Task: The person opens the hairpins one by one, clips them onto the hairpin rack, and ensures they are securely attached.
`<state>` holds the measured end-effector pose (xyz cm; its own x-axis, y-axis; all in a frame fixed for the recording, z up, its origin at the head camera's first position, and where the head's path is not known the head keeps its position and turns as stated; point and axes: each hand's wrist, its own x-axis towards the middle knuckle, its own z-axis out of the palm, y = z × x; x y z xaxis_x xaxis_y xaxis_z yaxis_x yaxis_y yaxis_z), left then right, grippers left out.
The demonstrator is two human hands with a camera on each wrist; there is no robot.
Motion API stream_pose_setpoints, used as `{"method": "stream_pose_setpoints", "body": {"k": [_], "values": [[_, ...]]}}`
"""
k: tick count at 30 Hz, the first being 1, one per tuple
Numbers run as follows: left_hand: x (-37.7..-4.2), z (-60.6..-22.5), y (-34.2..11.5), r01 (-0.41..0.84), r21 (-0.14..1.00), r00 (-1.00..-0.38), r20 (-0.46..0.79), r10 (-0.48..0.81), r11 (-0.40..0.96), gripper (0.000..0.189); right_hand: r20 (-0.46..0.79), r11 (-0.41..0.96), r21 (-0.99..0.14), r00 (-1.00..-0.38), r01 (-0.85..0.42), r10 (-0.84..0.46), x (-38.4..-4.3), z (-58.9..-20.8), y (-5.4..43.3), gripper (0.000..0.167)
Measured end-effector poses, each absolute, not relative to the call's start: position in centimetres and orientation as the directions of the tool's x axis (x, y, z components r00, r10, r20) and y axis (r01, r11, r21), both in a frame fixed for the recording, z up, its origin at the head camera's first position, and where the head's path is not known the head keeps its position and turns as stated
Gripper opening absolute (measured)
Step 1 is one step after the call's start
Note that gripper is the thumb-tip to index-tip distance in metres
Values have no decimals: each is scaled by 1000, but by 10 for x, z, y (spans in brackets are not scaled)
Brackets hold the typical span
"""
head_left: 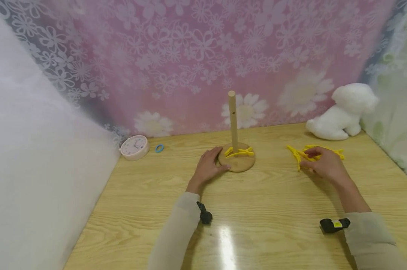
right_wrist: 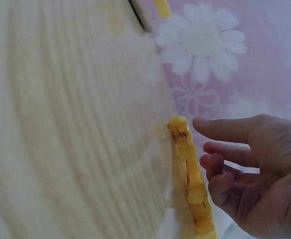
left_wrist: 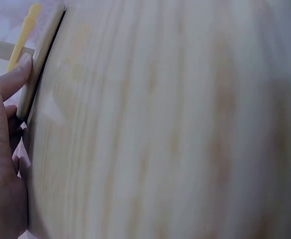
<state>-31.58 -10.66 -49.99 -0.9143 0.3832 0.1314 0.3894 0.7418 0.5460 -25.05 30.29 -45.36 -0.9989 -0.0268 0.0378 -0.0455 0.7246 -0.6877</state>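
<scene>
A round wooden base with an upright wooden post stands in the middle of the table. My left hand grips its left edge, and the left wrist view has the thumb on its top side. Yellow knobbly pieces lie on the base around the foot of the post. To the right, my right hand hovers at several loose yellow branch-like pieces. Its thumb and fingers stand apart beside a jointed yellow piece in the right wrist view, holding nothing.
A pink round clock and a small blue ring sit at the back left. At the back right is a white plush animal. A flowered pink curtain hangs behind the table.
</scene>
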Motion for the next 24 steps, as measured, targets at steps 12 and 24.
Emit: {"method": "stream_pose_setpoints", "body": {"k": [12,24], "values": [[-312,-501,-93,368,536,-922,107,371,760,87,70,811,-579,-996,-88,-59,-246,-457,300,45],[-318,-499,-103,369,518,-924,120,362,772,89,123,773,-617,-988,-147,-90,-251,-456,271,28]]}}
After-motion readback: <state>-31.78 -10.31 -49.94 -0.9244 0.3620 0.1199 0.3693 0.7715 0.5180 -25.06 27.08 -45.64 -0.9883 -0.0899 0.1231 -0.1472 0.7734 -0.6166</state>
